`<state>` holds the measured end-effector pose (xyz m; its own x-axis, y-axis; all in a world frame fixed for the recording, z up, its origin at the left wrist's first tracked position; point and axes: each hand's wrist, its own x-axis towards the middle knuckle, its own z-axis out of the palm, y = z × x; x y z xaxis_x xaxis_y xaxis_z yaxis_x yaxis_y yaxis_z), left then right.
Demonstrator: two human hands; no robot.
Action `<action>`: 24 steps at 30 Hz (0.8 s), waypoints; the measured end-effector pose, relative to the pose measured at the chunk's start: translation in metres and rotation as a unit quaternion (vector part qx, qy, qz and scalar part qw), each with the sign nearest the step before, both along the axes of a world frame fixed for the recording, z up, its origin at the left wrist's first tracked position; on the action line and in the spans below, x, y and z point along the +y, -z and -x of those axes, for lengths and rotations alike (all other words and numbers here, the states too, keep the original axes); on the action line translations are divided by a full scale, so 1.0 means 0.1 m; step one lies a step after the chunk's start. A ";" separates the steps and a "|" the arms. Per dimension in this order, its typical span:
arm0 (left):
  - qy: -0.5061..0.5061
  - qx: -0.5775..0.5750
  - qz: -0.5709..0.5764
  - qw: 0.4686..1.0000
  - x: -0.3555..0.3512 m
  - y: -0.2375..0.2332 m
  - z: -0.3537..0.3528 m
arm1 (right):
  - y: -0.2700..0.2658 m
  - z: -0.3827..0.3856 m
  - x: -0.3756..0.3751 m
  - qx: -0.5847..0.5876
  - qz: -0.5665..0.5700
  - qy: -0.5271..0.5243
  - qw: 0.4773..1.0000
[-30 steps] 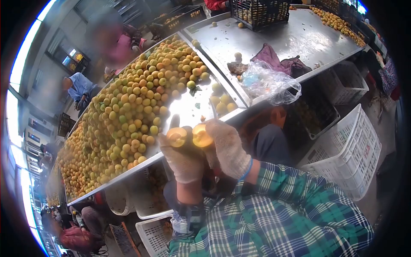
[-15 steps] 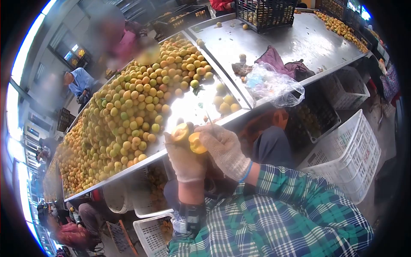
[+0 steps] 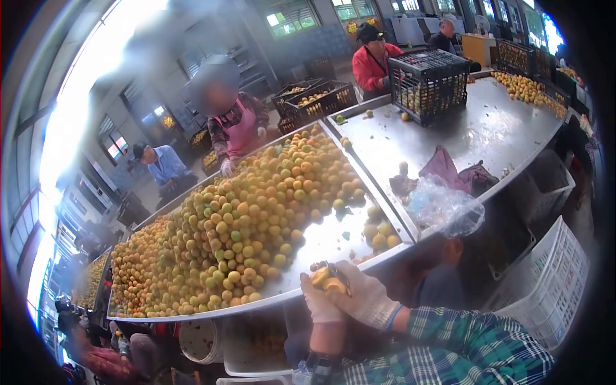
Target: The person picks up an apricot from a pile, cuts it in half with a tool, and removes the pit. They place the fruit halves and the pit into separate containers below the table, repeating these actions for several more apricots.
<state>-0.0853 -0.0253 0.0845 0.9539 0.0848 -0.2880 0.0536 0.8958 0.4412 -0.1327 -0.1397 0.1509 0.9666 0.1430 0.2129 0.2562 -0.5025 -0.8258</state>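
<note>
Yellow-orange apricot halves (image 3: 327, 280) are held close together between my two gloved hands, just off the near edge of the metal table. My left hand (image 3: 321, 307), in a pale knit glove, is closed around the half on the left. From the right, my right hand (image 3: 372, 299), gloved too, presses its fingers against the other half. A thin dark piece shows by the right fingertips; I cannot make out what it is. Beyond my hands a large heap of whole apricots (image 3: 237, 224) covers the left part of the table (image 3: 327, 240).
A crumpled clear plastic bag (image 3: 443, 202) and a dark purple cloth (image 3: 443, 167) lie on the table's right section. A black crate (image 3: 428, 86) stands farther back. White crates (image 3: 545, 289) stand at my right. Co-workers (image 3: 240, 125) are across the table.
My view has tilted up, so more of the room shows. The two apricot halves, apart in separate hands before, are now close together, and my hands have come nearer each other.
</note>
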 end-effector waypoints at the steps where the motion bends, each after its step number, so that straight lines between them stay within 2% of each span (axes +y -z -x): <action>1: -0.014 0.023 -0.011 1.000 0.01 -0.04 0.00 | -0.07 0.00 0.01 0.018 0.001 0.003 1.000; 3: -0.031 0.046 -0.018 0.998 0.07 -0.05 -0.06 | 0.05 -0.12 -0.01 0.014 -0.011 -0.003 1.000; 5: -0.004 0.065 0.004 0.998 0.11 -0.15 -0.11 | 0.01 -0.21 -0.06 0.013 -0.025 -0.007 1.000; 6: -0.008 0.105 0.006 0.994 0.11 -0.22 -0.13 | -0.08 -0.26 -0.12 0.127 -0.195 0.006 0.972; 7: -0.009 0.106 0.008 0.994 0.15 -0.19 -0.18 | -0.15 -0.32 -0.16 0.235 -0.357 0.019 0.904; 9: 0.063 0.059 -0.037 0.996 0.23 -0.10 -0.29 | -0.05 -0.61 -0.25 0.209 -0.554 0.018 0.806; 11: 0.075 0.060 -0.061 0.994 0.24 -0.13 -0.39 | -0.32 -0.79 -0.30 0.180 -0.620 0.043 0.762; 13: 0.109 0.019 -0.143 0.983 0.23 -0.12 -0.49 | -0.44 -0.97 -0.34 0.151 -0.640 0.056 0.751; 15: 0.117 0.011 -0.144 0.983 0.21 -0.10 -0.61 | -0.41 -1.19 -0.35 0.140 -0.649 0.053 0.746; 17: 0.127 0.007 -0.143 0.982 0.19 -0.02 -0.76 | -0.27 -1.44 -0.40 0.171 -0.653 -0.027 0.737; 21: 0.156 -0.004 -0.191 0.969 0.21 0.12 -0.92 | 0.02 -1.71 -0.32 0.138 -0.650 -0.004 0.748; 22: 0.143 0.010 -0.198 0.970 0.20 0.07 -0.94 | 0.12 -1.79 -0.31 0.137 -0.667 0.002 0.732; 24: 0.141 0.020 -0.202 0.969 0.22 0.13 -0.99 | 0.15 -1.90 -0.30 0.163 -0.640 0.024 0.750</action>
<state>0.0138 -0.0032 0.0717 0.9441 -0.0640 -0.3233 0.2958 0.5973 0.7455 0.0576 -0.1697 0.1362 0.9946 -0.0128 -0.1031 -0.0581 0.7543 -0.6540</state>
